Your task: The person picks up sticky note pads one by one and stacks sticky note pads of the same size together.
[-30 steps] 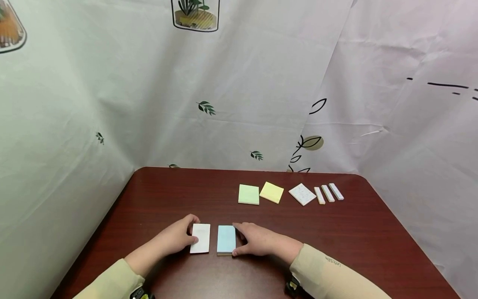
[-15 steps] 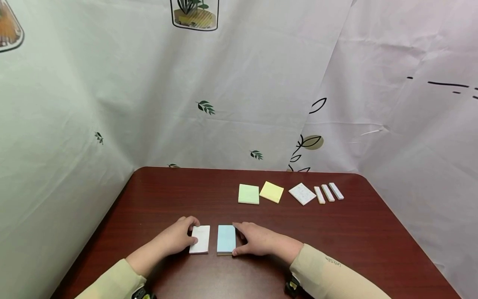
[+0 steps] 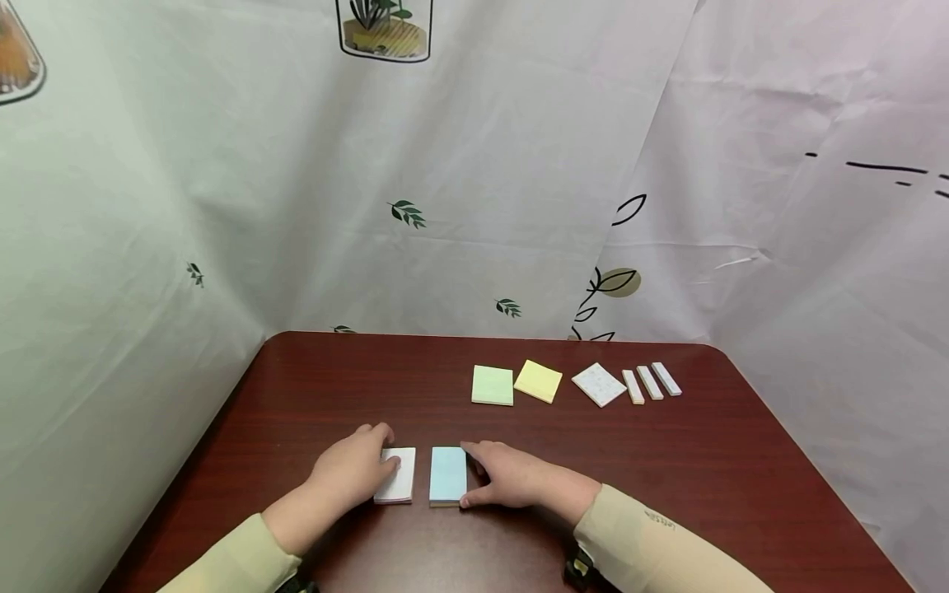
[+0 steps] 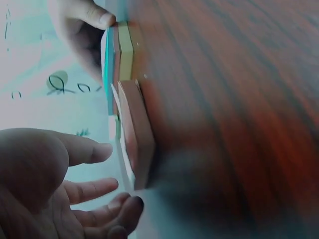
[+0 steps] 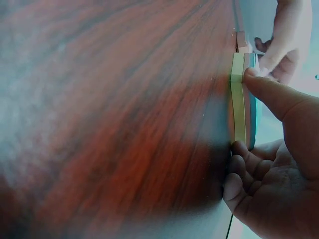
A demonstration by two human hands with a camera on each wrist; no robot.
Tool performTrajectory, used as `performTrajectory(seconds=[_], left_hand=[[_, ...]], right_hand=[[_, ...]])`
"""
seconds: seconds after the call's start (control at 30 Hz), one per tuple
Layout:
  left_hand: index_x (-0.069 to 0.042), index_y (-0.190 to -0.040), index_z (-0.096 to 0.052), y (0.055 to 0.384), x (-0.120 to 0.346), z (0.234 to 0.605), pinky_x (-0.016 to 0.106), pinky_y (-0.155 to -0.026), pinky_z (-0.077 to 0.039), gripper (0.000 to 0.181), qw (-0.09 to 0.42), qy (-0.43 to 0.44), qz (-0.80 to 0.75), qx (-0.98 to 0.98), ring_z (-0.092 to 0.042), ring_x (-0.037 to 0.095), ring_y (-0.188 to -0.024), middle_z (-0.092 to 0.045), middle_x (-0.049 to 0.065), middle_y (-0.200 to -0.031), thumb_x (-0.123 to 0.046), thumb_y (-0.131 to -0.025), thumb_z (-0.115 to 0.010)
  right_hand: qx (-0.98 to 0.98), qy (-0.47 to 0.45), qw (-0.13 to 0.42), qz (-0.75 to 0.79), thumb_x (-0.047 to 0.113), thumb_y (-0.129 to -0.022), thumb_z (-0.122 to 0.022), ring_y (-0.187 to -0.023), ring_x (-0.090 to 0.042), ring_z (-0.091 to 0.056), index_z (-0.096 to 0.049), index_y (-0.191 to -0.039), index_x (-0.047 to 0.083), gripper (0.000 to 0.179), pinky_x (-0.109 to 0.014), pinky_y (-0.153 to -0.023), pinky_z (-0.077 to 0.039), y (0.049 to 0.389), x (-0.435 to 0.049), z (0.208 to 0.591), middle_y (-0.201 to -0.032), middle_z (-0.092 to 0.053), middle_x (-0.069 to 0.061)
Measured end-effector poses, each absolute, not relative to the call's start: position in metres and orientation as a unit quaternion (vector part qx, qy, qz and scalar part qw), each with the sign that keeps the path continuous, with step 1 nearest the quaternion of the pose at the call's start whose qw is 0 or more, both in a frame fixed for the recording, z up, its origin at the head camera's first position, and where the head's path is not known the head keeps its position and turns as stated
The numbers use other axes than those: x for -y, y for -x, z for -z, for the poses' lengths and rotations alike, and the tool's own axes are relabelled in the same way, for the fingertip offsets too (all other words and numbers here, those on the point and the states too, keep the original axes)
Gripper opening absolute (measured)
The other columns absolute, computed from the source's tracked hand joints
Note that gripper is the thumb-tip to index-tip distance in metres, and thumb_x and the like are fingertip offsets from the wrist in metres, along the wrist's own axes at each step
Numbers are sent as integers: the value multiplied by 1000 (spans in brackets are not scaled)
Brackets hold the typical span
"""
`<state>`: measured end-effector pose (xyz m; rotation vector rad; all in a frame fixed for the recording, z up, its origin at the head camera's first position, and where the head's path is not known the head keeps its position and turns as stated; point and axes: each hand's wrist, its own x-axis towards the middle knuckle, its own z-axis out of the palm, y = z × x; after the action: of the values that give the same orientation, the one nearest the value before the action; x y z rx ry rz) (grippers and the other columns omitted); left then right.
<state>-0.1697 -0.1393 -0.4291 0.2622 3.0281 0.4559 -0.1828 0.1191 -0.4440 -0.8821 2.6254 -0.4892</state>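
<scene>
A stack of white-topped note pads (image 3: 404, 487) lies on the table at the left. My left hand (image 3: 347, 469) is just above its left side, thumb reaching over the top; in the left wrist view the fingers are spread and loosely bent, apart from the pads (image 4: 138, 134). The top sheet of this stack lifts slightly. To its right, across a narrow gap, lies a stack of sticky note pads (image 3: 448, 473) with a blue top and a yellow layer (image 5: 238, 107) at the bottom. My right hand (image 3: 519, 475) grips that stack at its right-hand corners between thumb and fingers.
Farther back on the brown table (image 3: 356, 371) lie a green sticky note pad (image 3: 493, 385), a yellow one (image 3: 539, 381) and a white patterned square pad (image 3: 599, 385). Beside them are three narrow white strips (image 3: 650, 383). A printed cloth (image 3: 474, 165) hangs behind the table.
The white-topped stack has shifted slightly toward me and lies flatter. My left hand has let go of its edge, and its thumb has moved over the top. The right hand keeps its hold.
</scene>
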Motion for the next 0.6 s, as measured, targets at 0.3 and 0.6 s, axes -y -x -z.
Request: performTrajectory(seconds=[0.3, 0.6], left_hand=[[-1, -108, -65, 165, 113, 427, 46, -55, -51, 48, 17, -93, -52, -994, -60, 25, -63, -60, 16, -94, -43, -86, -73], [2, -113, -61, 165, 103, 429, 43, -53, -51, 55, 31, -96, -48, -994, -56, 23, -57, -56, 19, -101, -40, -83, -77]], right_hand=[[-921, 310, 161, 174, 50, -85, -74, -94, -8, -48, -42, -148, 3, 85, -27, -85, -43, 184, -120, 446, -97, -50, 7], [-923, 310, 155, 170, 53, -85, -73, -100, -7, -49, -42, -148, 3, 86, -28, -90, -45, 185, -120, 447, -101, -52, 8]])
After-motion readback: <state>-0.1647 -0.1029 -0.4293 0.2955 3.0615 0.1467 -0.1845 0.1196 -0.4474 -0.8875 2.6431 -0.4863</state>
